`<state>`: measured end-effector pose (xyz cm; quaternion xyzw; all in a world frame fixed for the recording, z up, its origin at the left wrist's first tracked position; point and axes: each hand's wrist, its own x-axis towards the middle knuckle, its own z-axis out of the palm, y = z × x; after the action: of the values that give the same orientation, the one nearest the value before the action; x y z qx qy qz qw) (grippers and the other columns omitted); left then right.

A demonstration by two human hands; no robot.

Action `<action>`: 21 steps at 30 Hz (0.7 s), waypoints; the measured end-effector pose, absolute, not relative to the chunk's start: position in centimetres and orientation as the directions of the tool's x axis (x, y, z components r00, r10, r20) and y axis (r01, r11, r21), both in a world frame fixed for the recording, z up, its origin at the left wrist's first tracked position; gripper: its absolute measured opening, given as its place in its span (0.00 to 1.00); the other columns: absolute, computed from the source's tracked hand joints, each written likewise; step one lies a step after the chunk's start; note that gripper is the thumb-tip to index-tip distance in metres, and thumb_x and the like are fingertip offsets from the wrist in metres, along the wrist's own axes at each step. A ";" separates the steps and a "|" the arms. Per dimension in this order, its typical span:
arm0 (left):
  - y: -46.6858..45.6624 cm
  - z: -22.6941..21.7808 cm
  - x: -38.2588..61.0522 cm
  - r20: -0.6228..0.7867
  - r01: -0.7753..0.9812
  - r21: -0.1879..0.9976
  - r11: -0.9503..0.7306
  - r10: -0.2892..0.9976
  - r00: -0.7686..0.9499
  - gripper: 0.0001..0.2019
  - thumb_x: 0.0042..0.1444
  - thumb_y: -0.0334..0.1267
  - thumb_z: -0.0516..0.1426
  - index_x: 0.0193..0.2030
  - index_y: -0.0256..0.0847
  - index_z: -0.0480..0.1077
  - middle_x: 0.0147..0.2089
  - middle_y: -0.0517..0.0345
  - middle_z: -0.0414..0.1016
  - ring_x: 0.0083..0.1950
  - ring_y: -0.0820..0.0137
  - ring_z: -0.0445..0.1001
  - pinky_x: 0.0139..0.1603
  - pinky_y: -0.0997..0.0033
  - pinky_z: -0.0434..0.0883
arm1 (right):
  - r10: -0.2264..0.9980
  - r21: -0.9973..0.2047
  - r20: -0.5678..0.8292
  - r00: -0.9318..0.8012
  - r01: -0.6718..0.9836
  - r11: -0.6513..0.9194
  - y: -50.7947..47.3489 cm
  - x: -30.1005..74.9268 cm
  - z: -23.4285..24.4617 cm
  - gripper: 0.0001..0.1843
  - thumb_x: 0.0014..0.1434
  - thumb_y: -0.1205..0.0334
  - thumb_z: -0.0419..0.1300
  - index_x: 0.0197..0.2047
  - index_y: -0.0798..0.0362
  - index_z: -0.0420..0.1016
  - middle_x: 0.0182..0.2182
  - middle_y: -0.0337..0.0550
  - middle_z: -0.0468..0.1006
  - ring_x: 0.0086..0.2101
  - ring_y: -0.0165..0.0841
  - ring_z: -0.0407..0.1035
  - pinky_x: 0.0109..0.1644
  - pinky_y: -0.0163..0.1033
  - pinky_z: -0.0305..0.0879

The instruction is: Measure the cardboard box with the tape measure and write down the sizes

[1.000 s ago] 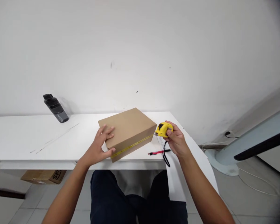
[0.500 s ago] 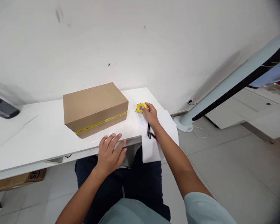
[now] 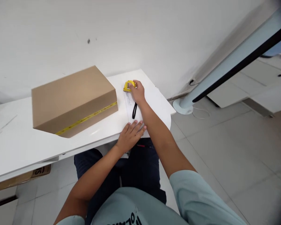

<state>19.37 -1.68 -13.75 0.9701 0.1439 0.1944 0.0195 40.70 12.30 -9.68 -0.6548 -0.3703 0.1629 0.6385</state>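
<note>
A yellow tape measure [image 3: 128, 85] is gripped in my right hand [image 3: 138, 91] near the far right end of the white table. Its black wrist strap [image 3: 134, 111] hangs down onto a sheet of paper [image 3: 152, 106] with some writing on it. Fingers spread and flat, my left hand [image 3: 130, 134] lies on the paper at the table's front edge. To the left of both hands stands a closed cardboard box [image 3: 72, 101], with a yellow strip running along its front side. A small red item [image 3: 140, 145] shows below the table edge, partly hidden.
The white table [image 3: 11, 137] runs along the wall. A tall pale-blue and black column [image 3: 224, 72] rises from the floor at the right, with a cable by its base. Another cardboard box [image 3: 25, 179] lies under the table.
My left hand has moved right and down onto the paper. The paper no longer hangs far over the front edge. The camera view has shifted; the right hand keeps its grip.
</note>
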 end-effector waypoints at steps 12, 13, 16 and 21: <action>-6.9 -26.5 18.0 -0.106 0.336 0.880 -0.335 0.552 0.827 0.24 0.64 0.53 0.55 0.61 0.44 0.72 0.63 0.47 0.75 0.69 0.55 0.68 0.72 0.47 0.61 | 0.753 -0.932 0.309 0.581 0.341 0.119 13.8 42.8 -11.6 0.40 0.58 0.25 0.54 0.59 0.49 0.67 0.51 0.43 0.73 0.54 0.36 0.66 0.62 0.47 0.62; -6.9 -27.6 18.9 -0.140 0.340 0.902 -0.266 0.564 0.814 0.25 0.65 0.54 0.53 0.63 0.43 0.71 0.62 0.47 0.76 0.68 0.56 0.69 0.70 0.49 0.64 | 0.759 -0.934 0.295 0.580 0.341 0.103 13.8 42.8 -11.4 0.40 0.59 0.26 0.54 0.59 0.49 0.66 0.51 0.41 0.73 0.53 0.34 0.65 0.62 0.45 0.62; -6.6 -29.5 21.1 -0.214 0.308 0.950 -0.055 0.606 0.766 0.26 0.67 0.55 0.50 0.65 0.43 0.69 0.60 0.48 0.77 0.65 0.58 0.73 0.67 0.53 0.69 | 0.754 -0.938 0.281 0.593 0.338 0.083 13.8 42.8 -11.2 0.34 0.61 0.31 0.57 0.59 0.48 0.66 0.52 0.39 0.73 0.51 0.30 0.65 0.60 0.40 0.64; -5.9 -29.3 21.2 -0.245 0.166 0.970 0.179 0.695 0.676 0.25 0.63 0.54 0.58 0.62 0.45 0.71 0.57 0.48 0.79 0.61 0.57 0.75 0.65 0.52 0.70 | 0.743 -0.930 0.311 0.593 0.351 0.108 13.7 43.4 -11.7 0.28 0.63 0.38 0.59 0.57 0.48 0.69 0.50 0.43 0.73 0.53 0.36 0.70 0.59 0.44 0.67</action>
<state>21.23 -5.87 -29.34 0.6106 0.3526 0.1936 0.6822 43.37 13.68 -11.68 -0.6482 -0.4220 0.1598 0.6133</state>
